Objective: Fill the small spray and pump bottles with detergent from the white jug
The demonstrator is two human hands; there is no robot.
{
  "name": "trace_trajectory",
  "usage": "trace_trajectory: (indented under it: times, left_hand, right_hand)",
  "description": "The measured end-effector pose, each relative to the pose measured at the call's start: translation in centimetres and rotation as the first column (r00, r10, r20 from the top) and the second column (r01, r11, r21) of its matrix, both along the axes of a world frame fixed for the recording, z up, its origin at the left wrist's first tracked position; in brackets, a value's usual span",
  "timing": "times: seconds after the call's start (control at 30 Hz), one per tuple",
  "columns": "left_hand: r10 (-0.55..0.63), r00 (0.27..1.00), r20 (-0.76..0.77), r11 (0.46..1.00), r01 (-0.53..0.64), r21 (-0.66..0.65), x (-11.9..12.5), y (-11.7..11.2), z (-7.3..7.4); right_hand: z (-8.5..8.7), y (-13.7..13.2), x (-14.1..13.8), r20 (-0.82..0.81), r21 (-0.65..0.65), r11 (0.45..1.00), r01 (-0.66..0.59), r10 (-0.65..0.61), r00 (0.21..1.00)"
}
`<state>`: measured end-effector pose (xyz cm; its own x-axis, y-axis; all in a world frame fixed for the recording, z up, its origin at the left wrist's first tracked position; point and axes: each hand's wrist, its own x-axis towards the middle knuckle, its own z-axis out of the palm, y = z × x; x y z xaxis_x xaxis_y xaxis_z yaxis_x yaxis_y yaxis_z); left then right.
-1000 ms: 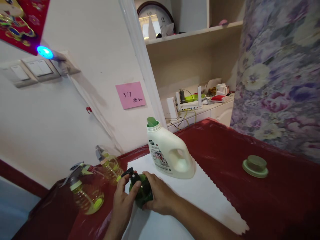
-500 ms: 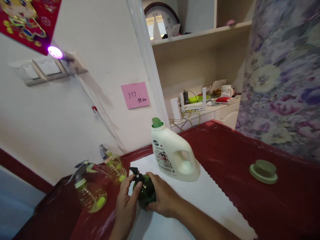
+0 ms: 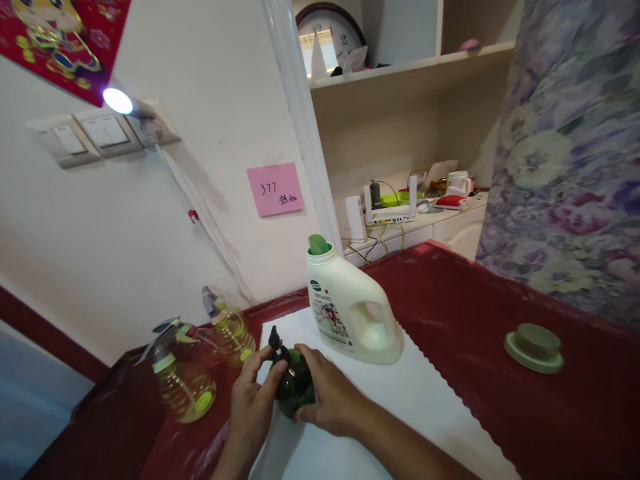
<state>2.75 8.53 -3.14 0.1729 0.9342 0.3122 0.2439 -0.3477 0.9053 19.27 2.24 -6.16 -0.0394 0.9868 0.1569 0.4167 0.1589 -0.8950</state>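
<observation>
A small dark green pump bottle [image 3: 294, 388] stands on a white cloth [image 3: 400, 400]. My right hand [image 3: 327, 393] wraps round its body from the right. The fingers of my left hand [image 3: 253, 407] pinch the black pump head [image 3: 275, 343] at its neck. Just behind stands an uncapped cream detergent jug [image 3: 350, 307] with a green spout. Its green cap [image 3: 534, 347] lies apart on the red table at the right.
Two yellow spray bottles [image 3: 183, 377] [image 3: 230, 327] stand at the left on the red table [image 3: 475, 313]. A white wall with switches and a pink note [image 3: 275, 189] rises behind. A flowered surface [image 3: 575, 167] closes the right side; shelves with a clock lie beyond.
The black pump head has turned under my left fingers, its nozzle swinging from pointing left to pointing away. My right hand keeps its hold on the bottle; the view shifted slightly.
</observation>
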Motion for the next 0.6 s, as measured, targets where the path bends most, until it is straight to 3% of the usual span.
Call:
trace_trajectory:
  times: [0.17, 0.33, 0.6]
  left_hand:
    - [0.011, 1.000, -0.016, 0.999, -0.012, -0.029, 0.0, -0.2, 0.1]
    - [0.054, 0.997, -0.063, 0.991, -0.046, 0.125, 0.5, 0.0, 0.9]
    - [0.022, 0.996, -0.087, 0.995, -0.014, 0.096, 0.5, -0.1, 0.9]
  right_hand:
    - [0.0, 0.0, -0.1, -0.002, 0.002, 1.000, 0.004, -0.004, 1.000]
    - [-0.1, 0.1, -0.1, 0.001, 0.006, 1.000, 0.004, -0.004, 1.000]
    - [0.0, 0.1, -0.1, -0.024, 0.005, 1.000, 0.003, -0.003, 1.000]
